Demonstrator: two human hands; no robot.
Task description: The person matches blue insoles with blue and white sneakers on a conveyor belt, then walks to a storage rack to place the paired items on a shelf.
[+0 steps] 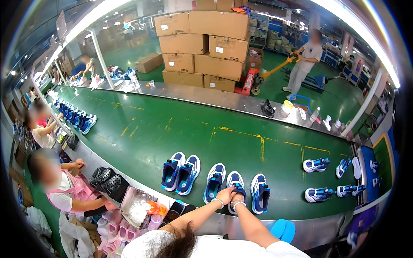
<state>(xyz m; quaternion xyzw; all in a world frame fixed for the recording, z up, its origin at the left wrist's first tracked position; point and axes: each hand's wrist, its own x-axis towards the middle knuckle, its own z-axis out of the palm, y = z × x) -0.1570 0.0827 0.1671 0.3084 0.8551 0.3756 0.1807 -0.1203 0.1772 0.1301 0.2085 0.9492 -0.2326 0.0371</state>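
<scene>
A blue and white sneaker (235, 177) stands on the green conveyor belt in front of me, its toe pointing away. My left hand (225, 195) reaches across to its tongue and collar, fingers closed on the upper. At the heel opening, my right hand (237, 198) grips the same shoe, and its fingertips are partly hidden inside. Bead bracelets circle both wrists. Close on the left stands a matching sneaker (214, 180), and another sneaker (260, 193) is on the right. Farther left, a pair of the same sneakers (188, 174) sits side by side.
More sneakers (316, 165) lie on the belt's right end, others (81, 118) far left. Blue insoles (282, 231) rest at the near edge. Left of me are an orange bottle (155, 208), a tray (134, 207) and a co-worker (71, 189). Cartons (219, 26) and a person with a pallet jack (275, 69) stand beyond.
</scene>
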